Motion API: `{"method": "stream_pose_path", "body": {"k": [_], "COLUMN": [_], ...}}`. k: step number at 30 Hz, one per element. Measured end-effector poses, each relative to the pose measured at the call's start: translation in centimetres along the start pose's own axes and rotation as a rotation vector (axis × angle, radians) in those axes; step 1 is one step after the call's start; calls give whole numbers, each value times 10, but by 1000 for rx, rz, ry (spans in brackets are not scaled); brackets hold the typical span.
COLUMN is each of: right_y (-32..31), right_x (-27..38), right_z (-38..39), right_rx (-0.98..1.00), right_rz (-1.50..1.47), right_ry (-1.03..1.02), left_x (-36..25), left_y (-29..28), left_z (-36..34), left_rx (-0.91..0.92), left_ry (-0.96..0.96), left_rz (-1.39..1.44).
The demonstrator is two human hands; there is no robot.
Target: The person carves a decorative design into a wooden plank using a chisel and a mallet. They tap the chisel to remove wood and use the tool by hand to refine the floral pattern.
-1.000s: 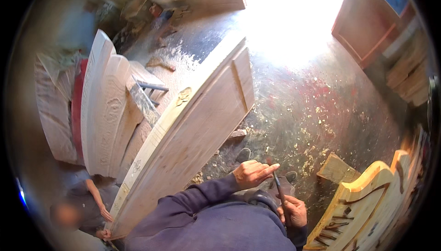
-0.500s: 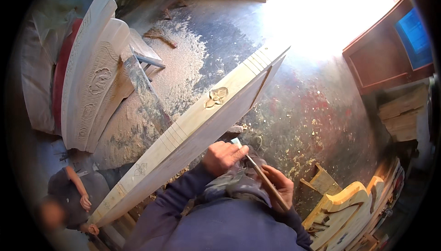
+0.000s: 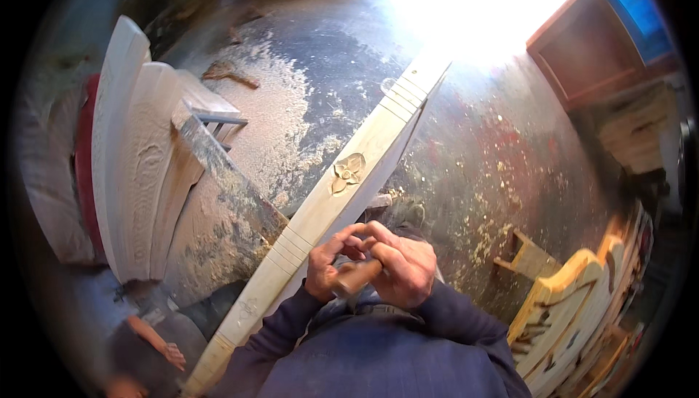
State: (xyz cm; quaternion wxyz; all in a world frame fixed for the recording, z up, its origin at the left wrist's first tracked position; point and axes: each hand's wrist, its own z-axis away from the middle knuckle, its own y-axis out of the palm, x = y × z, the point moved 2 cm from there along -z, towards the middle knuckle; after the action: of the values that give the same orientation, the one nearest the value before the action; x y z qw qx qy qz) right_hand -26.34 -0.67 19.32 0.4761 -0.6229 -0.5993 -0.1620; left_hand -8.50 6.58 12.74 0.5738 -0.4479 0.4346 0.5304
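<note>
Wooden handle [image 3: 355,279] has swung round since the earlier frame, free end now down-left, before the torso; right grip [image 3: 406,271] clamped on it; left grip [image 3: 325,258] drawn in close, nearer that end, fingers curled, hold unclear; long axis lower left to upper right, shallower than the pale carved board [image 3: 306,227] just beyond; then chip-strewn floor [image 3: 473,187]; brown panelled piece [image 3: 593,56] far upper right.
</note>
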Motion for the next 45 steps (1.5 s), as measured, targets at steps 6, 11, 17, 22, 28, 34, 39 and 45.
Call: {"method": "stream_pose_path", "body": {"k": [6,11,17,22,28,34,39,45], "right_y": [73,108,143,181,180,191,189,192], "right_x": [-6,-20,-51,-62,-68,-75,-80,-86], "right_z": [-30,-52,-68,-56,-55,-44,-41,-37], "right_rx": [-169,-78,-26,-33,-20,-15,17,49], "right_rz": [103,123,113,-38,-19,176,159,126], "right_ry": [79,71,-49,-125,-128,-155,-195,-192], "left_x": [23,25,50,61,61,57,73,93], "left_y": [-48,-58,-72,-79,-87,-88,-91,-96], "left_z": [-10,-25,-24,-24,-23,-24,-12,-3], "left_rx": [77,-54,31,54,62,82,38,-30], "left_ry": [-45,-64,-194,-257,-287,-288,-344,-342], "left_rz": [190,218,574,666,699,701,754,777]}}
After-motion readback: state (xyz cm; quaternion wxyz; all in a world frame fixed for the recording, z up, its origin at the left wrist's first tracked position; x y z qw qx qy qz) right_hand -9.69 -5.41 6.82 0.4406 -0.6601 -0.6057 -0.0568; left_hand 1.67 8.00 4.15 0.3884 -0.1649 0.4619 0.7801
